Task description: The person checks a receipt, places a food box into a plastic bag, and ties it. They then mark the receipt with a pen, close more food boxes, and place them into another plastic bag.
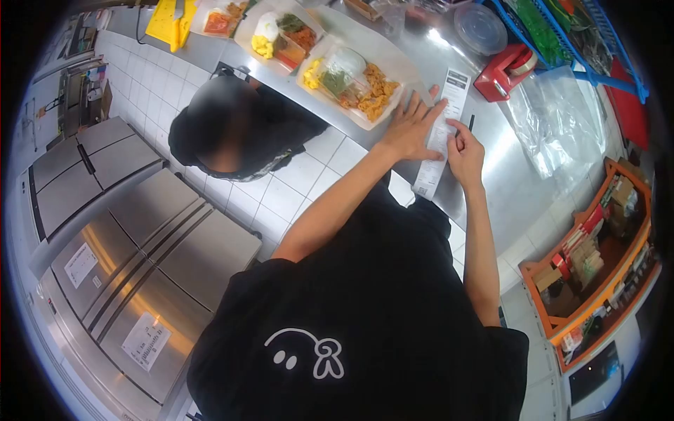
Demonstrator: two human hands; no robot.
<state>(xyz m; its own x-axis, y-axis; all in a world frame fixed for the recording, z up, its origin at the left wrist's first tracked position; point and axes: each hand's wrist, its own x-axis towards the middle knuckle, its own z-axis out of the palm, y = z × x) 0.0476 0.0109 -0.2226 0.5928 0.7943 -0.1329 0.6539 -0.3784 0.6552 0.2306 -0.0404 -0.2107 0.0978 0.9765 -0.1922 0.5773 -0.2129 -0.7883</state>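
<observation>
L hand (410, 133) spread wide over the receipt (455, 95) on the steel surface (502, 144); R hand (465, 151) curled narrow at its right edge, can't tell if gripping. Best: L pressure light, receipt flat, no creases. Rel. to receipt: food boxes (404, 67) left, red tape dispenser (495, 76) & clear bags (558, 116) right, fridges (116, 231) far left, orange shelf (539, 298) far right.

Bright glare whitens the steel counter (502, 151); fisheye edges curve into black.
</observation>
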